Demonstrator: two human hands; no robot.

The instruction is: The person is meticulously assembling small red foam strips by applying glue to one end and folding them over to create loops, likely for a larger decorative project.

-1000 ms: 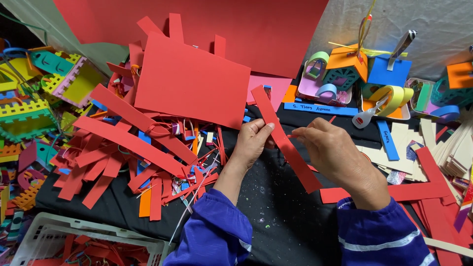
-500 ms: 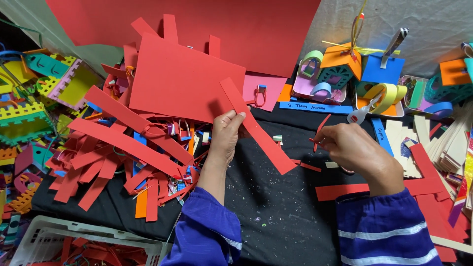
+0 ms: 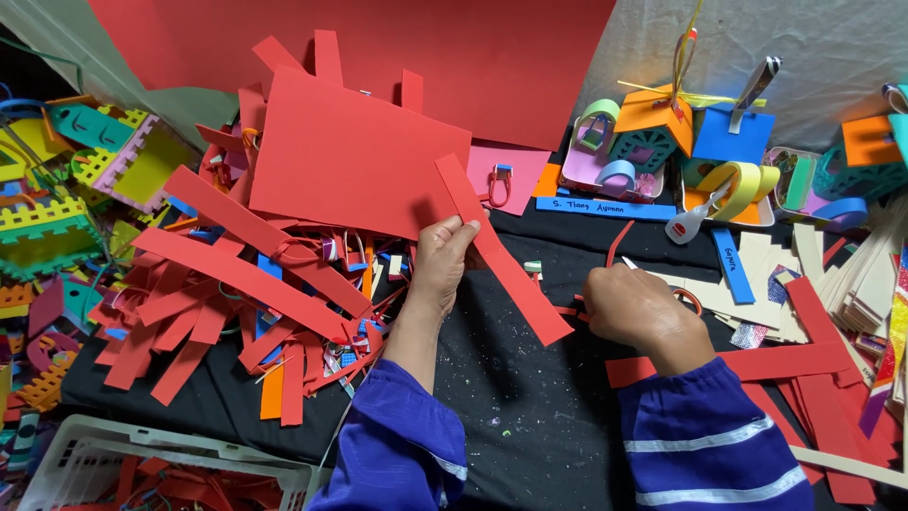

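We see a matt red foam strip [image 3: 501, 255], smooth and slightly flexible. Behind it lies a large red foam sheet [image 3: 355, 156] of the same dull finish. The surface [image 3: 530, 416] wears black cloth flecked with glitter. A white plastic basket [image 3: 142, 464] looks glossy.

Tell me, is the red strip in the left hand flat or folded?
Flat. The red strip runs straight with no crease, slanting over the black cloth, and the left hand pinches its edge partway along.

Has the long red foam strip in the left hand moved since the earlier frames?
Yes. The strip has swung left, away from the right hand, toward the big red sheet.
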